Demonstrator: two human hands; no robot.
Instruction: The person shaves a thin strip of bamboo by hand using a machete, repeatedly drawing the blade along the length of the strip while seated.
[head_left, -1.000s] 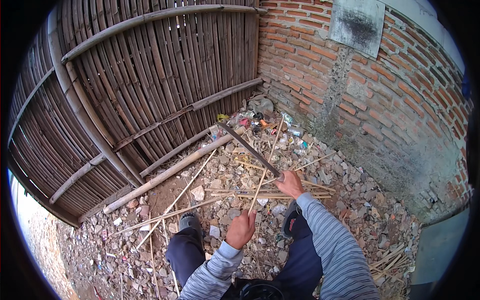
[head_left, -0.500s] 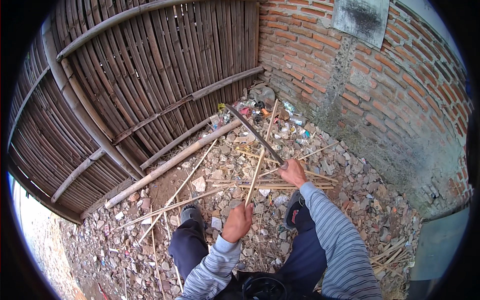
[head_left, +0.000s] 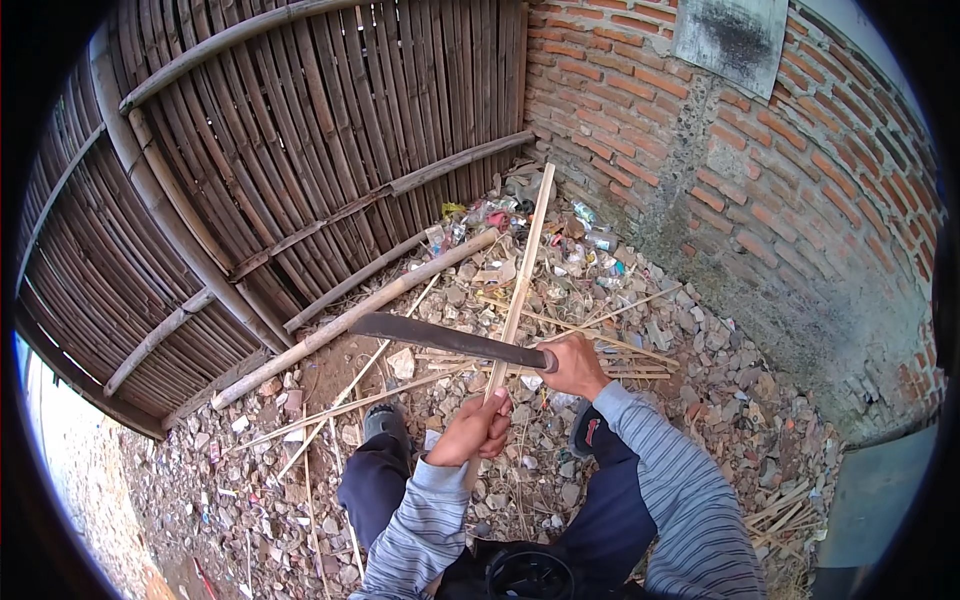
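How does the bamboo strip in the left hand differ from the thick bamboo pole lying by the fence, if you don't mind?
The bamboo strip is thin, pale and held upright by the left hand; the bamboo pole is thick, round, greyer and lies on the rubble. The blade in the right hand crosses the bamboo strip, not the bamboo pole. Both are long and straight.

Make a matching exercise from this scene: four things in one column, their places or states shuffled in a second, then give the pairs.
Things:
1. long dark machete blade
2. thin pale bamboo strip
3. thick bamboo pole
4. red brick wall

Places or states:
A. lying on the rubble along the woven fence
B. gripped at its lower end by the left hand
C. standing at the right
D. held level by the right hand

Pairs: 1-D, 2-B, 3-A, 4-C
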